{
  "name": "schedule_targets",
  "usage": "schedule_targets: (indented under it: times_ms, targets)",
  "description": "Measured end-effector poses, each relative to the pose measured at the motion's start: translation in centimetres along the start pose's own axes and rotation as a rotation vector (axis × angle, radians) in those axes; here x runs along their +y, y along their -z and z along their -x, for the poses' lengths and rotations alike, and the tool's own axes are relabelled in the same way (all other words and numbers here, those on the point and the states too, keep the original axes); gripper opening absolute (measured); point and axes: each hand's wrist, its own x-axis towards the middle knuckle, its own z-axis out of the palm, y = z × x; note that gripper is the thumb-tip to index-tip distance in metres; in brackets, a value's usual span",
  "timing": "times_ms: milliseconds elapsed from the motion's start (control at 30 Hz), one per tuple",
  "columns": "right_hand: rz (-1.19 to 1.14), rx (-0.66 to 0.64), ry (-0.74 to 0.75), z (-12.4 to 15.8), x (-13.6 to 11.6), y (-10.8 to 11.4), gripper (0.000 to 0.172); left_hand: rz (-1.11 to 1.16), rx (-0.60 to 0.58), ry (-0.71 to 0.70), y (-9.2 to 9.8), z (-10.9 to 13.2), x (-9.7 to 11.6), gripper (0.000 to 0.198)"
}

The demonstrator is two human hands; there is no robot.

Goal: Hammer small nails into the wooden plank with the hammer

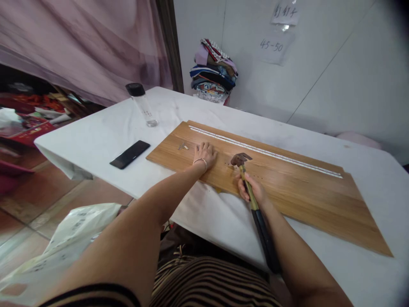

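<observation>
My right hand [251,187] is wrapped round the upper handle of a claw hammer [249,192], close below its rusty head. The hammer's head is over the wooden board [300,187], and its black grip end points back toward me. Flat on the board rests my left hand [205,154], palm down, with a thin bracelet at the wrist. Several small nails [183,146] lie loose just left of that hand. A row of small dark marks or nail heads shows in the board near the hammer head.
Two white measuring strips [265,151] run along the board's far side. On the white-covered table [96,128] are a black phone [130,154] and a clear bottle [143,105] with a black lid. Folded clothes [214,70] are stacked beyond the table by the wall. A plastic bag [73,238] is at lower left.
</observation>
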Motion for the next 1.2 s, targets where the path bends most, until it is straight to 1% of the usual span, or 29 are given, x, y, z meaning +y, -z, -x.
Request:
schedule_targets:
  times_ms: [167, 333, 533, 733, 933, 1200]
  targets:
    - [0.015, 0.002, -0.028, -0.11, 0.15, 0.28, 0.047, 0.005, 0.003, 0.001, -0.28, -0.14, -0.10, 0.036]
    - [0.001, -0.007, -0.008, -0.13, 0.21, 0.34, 0.045, 0.003, -0.003, 0.005, -0.19, -0.16, -0.01, 0.037]
    - [0.020, 0.021, -0.020, -0.10, 0.24, 0.25, 0.049, 0.006, -0.002, 0.002, -0.06, -0.10, 0.07, 0.037]
    - [-0.001, -0.006, 0.006, -0.13, 0.20, 0.27, 0.046, 0.000, 0.008, -0.007, -0.27, -0.16, -0.03, 0.037]
    - [0.026, 0.009, -0.035, -0.13, 0.10, 0.22, 0.045, 0.001, 0.008, -0.003, -0.29, -0.11, -0.05, 0.037]
    - [0.008, 0.024, -0.019, -0.05, 0.10, 0.16, 0.043, 0.002, 0.021, -0.016, -0.55, -0.15, -0.10, 0.040]
